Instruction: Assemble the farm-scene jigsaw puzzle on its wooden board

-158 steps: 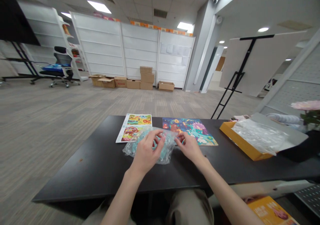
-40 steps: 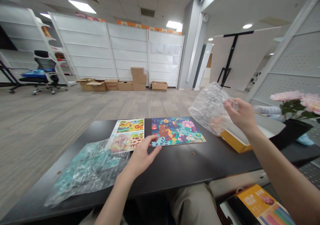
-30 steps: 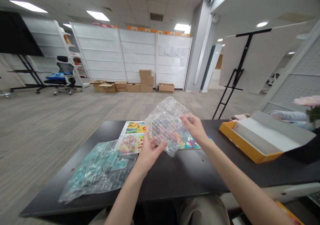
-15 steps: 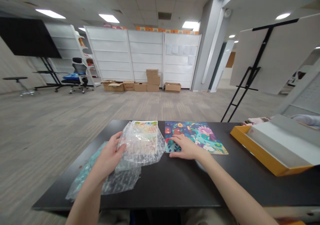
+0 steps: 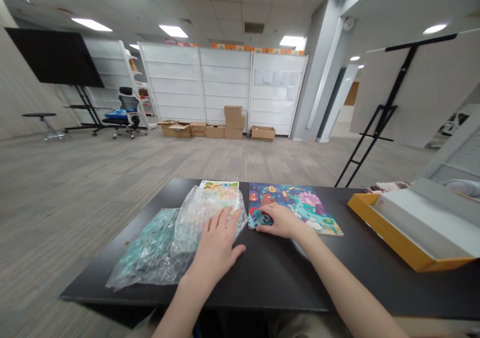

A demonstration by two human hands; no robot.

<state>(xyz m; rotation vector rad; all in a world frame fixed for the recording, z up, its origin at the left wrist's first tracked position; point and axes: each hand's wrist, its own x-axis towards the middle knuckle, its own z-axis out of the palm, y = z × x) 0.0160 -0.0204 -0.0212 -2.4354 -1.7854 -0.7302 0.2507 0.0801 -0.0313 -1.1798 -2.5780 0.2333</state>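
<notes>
My left hand [image 5: 219, 240] lies with spread fingers on the lower right part of a clear plastic bag [image 5: 185, 223]. A printed picture sheet [image 5: 221, 185] shows at the bag's top, partly under the plastic. Left of it, a second clear bag holding many small teal pieces [image 5: 150, 240] rests on the table, partly overlapped by the first. My right hand [image 5: 281, 220] is over the left end of a colourful picture puzzle [image 5: 300, 203] with rabbits and trees. Its fingers are bent and its thumb is apart, near the puzzle's lower left corner.
The black table [image 5: 277, 278] carries an open yellow-edged box [image 5: 397, 235] with a white inside at the right. Pinkish cloth [image 5: 388, 186] lies behind the box. Beyond stand a black easel frame [image 5: 382, 113], cardboard boxes [image 5: 234, 123] and an office chair [image 5: 125, 110].
My left hand has moved right, from the clear bag's left edge to its lower right part. The bag's plastic has shifted left. My right hand stays at the puzzle, its fingers slightly more bent.
</notes>
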